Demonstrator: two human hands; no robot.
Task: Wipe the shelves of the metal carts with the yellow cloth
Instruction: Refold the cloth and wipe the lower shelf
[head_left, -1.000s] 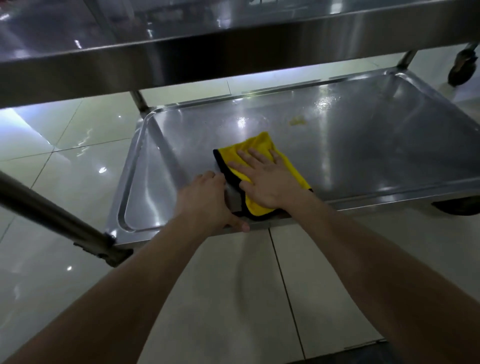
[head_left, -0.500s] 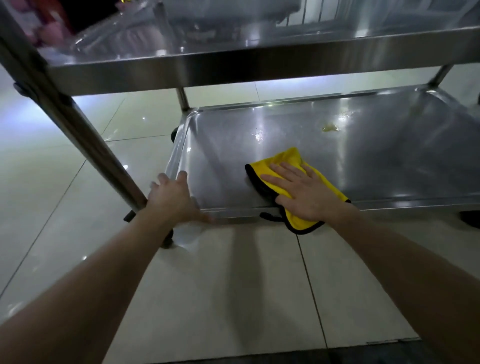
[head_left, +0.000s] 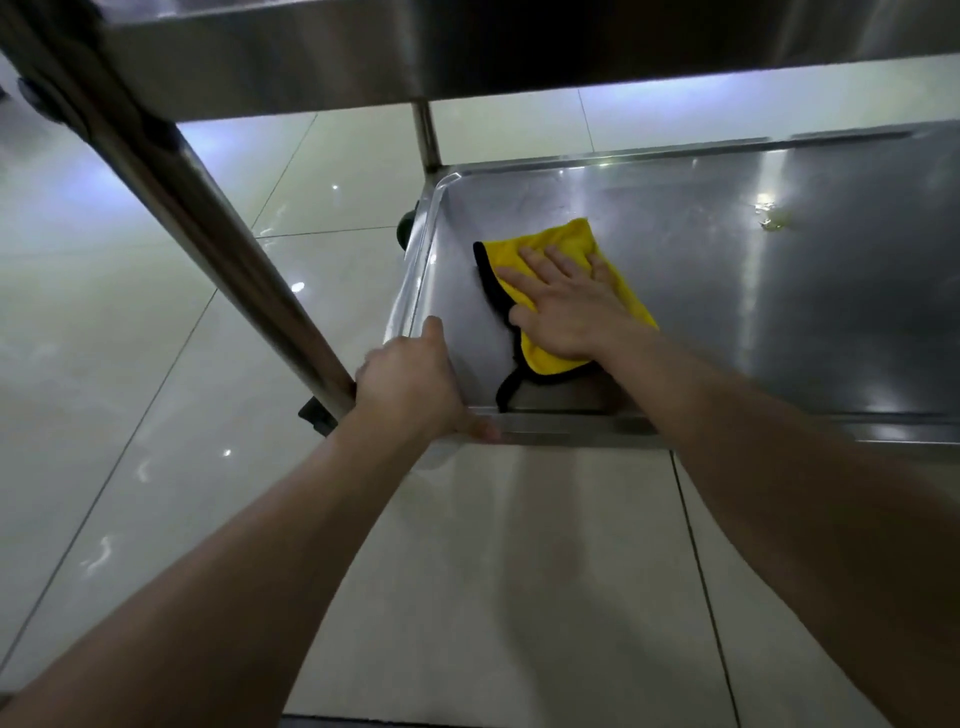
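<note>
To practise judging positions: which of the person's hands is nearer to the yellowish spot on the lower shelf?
Right. The right hand lies flat on the yellow cloth, inside the shelf, left of the spot. The left hand grips the shelf's near-left corner, farther from it.

Single head-worn wide-angle view is looking forward and steeply down, close in, from beneath the cart's upper shelf (head_left: 467, 47) onto the lower shelf (head_left: 779, 322) and tiled floor (head_left: 467, 571). Both forearms are entering from the bottom edge.
</note>
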